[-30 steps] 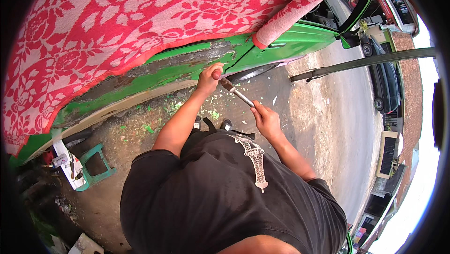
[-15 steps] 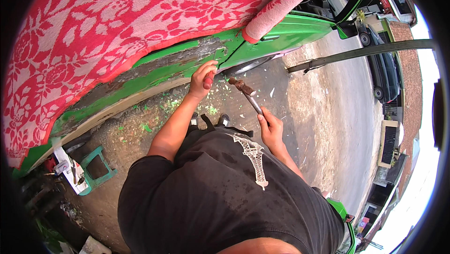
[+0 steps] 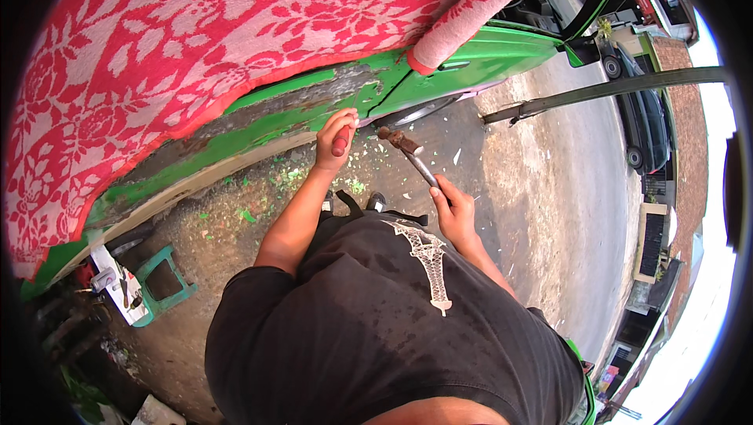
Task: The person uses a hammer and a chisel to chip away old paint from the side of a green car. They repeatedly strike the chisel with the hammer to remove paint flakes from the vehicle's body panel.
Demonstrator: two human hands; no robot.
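Note:
My left hand (image 3: pixel 333 141) is closed round a tool with a rounded red handle (image 3: pixel 340 142). A thin shaft seems to run from it toward the green car's lower side panel (image 3: pixel 298 121); its tip is too small to make out, so I cannot tell whether it touches. My right hand (image 3: pixel 455 209) grips the shaft of a hammer (image 3: pixel 420 167). The rusty brown hammer head (image 3: pixel 400 140) is to the right of the red handle, apart from it. Along the panel, the paint is chipped to a rough grey-brown strip (image 3: pixel 267 105).
A red and pink floral blanket (image 3: pixel 212 25) drapes over the car, with a rolled part (image 3: pixel 463 25) by the door. Green paint flakes (image 3: pixel 248 215) litter the ground. A green stool (image 3: pixel 188 290) stands at left. A post (image 3: pixel 596 94) and a parked dark car (image 3: pixel 643 127) are at right.
My left hand has shifted slightly down and left with the red-handled tool. The hammer head has moved slightly left, and my right hand has stayed nearly in place.

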